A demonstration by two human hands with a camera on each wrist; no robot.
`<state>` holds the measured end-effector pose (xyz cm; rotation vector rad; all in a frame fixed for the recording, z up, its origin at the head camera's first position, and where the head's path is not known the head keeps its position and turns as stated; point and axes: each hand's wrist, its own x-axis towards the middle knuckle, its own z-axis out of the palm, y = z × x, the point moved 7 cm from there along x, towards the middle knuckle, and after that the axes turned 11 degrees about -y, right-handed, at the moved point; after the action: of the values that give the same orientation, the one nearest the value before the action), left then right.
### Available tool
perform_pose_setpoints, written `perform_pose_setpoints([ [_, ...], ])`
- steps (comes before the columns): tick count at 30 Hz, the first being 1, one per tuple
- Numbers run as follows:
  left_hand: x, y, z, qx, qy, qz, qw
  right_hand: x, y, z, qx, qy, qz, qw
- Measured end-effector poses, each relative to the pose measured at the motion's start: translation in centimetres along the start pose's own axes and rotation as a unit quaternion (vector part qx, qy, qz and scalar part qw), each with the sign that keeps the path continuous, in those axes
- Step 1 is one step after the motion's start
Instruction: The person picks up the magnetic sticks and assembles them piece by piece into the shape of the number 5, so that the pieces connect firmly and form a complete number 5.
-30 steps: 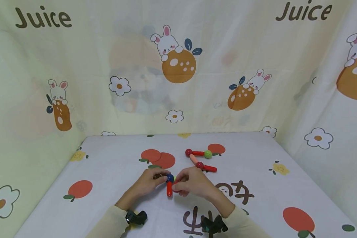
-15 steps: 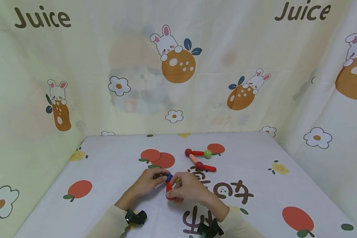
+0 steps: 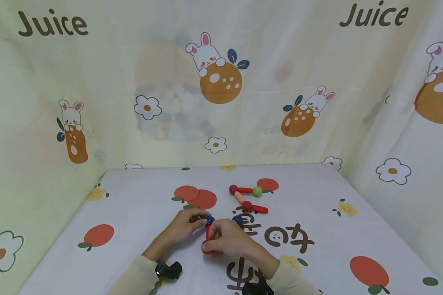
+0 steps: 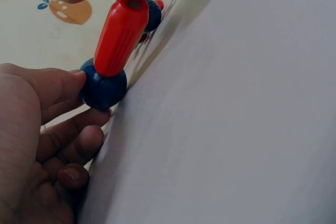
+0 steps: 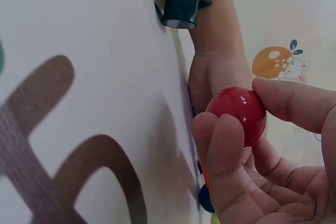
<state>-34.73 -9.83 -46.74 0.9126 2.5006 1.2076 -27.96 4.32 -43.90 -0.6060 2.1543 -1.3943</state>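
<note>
My left hand (image 3: pixel 186 225) pinches a blue ball (image 4: pixel 103 88) between thumb and fingers, low over the table. From that ball a red rod (image 4: pixel 121 38) extends toward my body. My right hand (image 3: pixel 230 239) grips a glossy red ball (image 5: pixel 241 111) with its fingertips at the rod's near end. Whether ball and rod touch I cannot tell. Beyond my right knuckles a second blue ball (image 3: pixel 238 221) shows. A yellow-green piece (image 5: pixel 214 219) peeks out by the blue ball in the right wrist view; my right hand hides most of that area in the head view.
Farther back lies a zigzag chain: a red ball (image 3: pixel 233 189), a red rod (image 3: pixel 245 190), a green ball (image 3: pixel 257 191), a peach rod (image 3: pixel 239 197), another red ball (image 3: pixel 247 205) and another red rod (image 3: pixel 260 209). A printed cloth (image 3: pixel 151 180) covers the table; curtains surround it.
My right hand has moved left and nearer my body, bringing the red ball to the red rod's near end. The second blue ball has come into sight. My left hand stays put.
</note>
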Motion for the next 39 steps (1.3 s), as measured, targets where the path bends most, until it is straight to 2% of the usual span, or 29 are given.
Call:
perform_pose_setpoints([
  [7, 0.1, -0.3, 0.2, -0.006, -0.004, 0.001, 1.0000, 0.0, 0.4, 0.2, -0.008, 0.012, 0.020, 0.9997],
  [24, 0.0, 0.0, 0.1, -0.010, -0.006, -0.005, 0.9999, 0.1, 1.0, 0.5, -0.020, 0.029, 0.043, 0.9984],
  [28, -0.1, -0.1, 0.1, -0.015, -0.006, -0.013, 0.9998, 0.2, 1.1, 0.5, -0.023, 0.029, 0.043, 0.9984],
  [39, 0.0, 0.1, 0.1, -0.008, -0.005, -0.006, 0.9999, 0.2, 1.4, 0.5, -0.038, 0.033, 0.041, 0.9979],
])
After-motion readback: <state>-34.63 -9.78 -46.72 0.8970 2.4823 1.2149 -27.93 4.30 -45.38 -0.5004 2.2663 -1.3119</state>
